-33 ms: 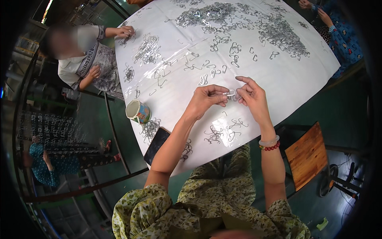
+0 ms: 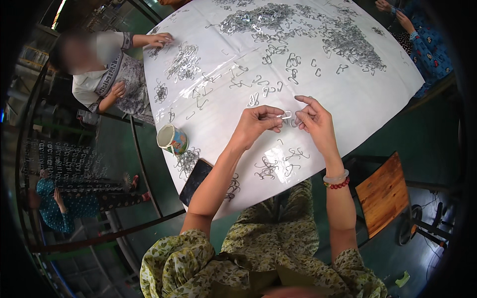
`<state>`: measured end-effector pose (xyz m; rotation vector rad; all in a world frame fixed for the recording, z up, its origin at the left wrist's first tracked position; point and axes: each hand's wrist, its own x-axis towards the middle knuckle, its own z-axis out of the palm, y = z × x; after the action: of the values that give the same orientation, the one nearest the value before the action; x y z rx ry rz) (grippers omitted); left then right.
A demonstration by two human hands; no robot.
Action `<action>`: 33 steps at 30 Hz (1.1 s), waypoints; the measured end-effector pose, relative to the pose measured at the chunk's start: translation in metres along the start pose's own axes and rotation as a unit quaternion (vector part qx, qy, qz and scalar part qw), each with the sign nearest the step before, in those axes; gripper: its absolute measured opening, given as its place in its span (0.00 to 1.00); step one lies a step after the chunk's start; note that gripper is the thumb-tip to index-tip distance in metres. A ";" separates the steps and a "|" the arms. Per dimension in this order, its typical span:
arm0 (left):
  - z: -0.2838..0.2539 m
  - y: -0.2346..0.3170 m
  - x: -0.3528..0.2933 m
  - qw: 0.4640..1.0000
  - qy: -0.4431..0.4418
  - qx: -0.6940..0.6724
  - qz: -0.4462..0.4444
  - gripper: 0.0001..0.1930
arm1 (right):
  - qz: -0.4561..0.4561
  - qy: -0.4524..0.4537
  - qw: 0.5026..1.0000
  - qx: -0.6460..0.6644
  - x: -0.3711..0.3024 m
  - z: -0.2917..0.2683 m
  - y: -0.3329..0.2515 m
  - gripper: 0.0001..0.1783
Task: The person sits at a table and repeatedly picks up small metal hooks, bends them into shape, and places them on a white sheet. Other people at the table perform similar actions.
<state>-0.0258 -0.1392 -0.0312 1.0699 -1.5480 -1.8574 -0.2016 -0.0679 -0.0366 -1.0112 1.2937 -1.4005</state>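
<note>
- Holding a small bent wire hook (image 2: 286,115) up between both hands, just above the near part of the tabletop (image 2: 377,94), which looks like the easy way to keep it close to the eyes and clear of the loose ones lying flat below.
- Left hand (image 2: 256,125): grip pinched shut on the hook's left end, thumb and first fingers curled in tight, the wrist bent over it.
- Right hand (image 2: 313,121): grip also closed on the hook from the other side, thumb and middle fingers nipping it, while the index finger sticks out straight and touches nothing.
- So the hook sits in the air between the two sets of fingertips, not resting on the plastic sheet.
- A little bunch of hooks (image 2: 278,164) lies right under the hands by the near edge, probably kept there so it's within easy reach.
- The big pile (image 2: 298,25) is spread along the far edge, well apart from the hands.
- A mug (image 2: 172,139) and a dark phone (image 2: 195,181) sit at the near left edge, parked out of the way of the working spot.
- Another person's hand (image 2: 160,39) rests at the far left edge next to its own heap, so the table seems shared out by seat.
</note>
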 end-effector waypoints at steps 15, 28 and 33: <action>-0.138 -0.012 0.140 0.730 0.235 0.588 0.257 0.22 | -0.093 0.093 0.959 -0.249 -0.006 -0.036 -0.015 0.19; -0.092 0.009 0.123 0.766 0.144 0.516 0.355 0.06 | -0.054 0.072 0.996 -0.019 -0.046 -0.045 0.007 0.14; 0.004 0.023 0.018 0.844 0.013 0.416 0.339 0.06 | 0.140 0.043 0.930 0.336 -0.041 -0.002 0.001 0.20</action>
<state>-0.0419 -0.1562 -0.0136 0.6684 -2.3869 -0.6697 -0.1946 -0.0279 -0.0362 -0.2896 0.8632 -1.5109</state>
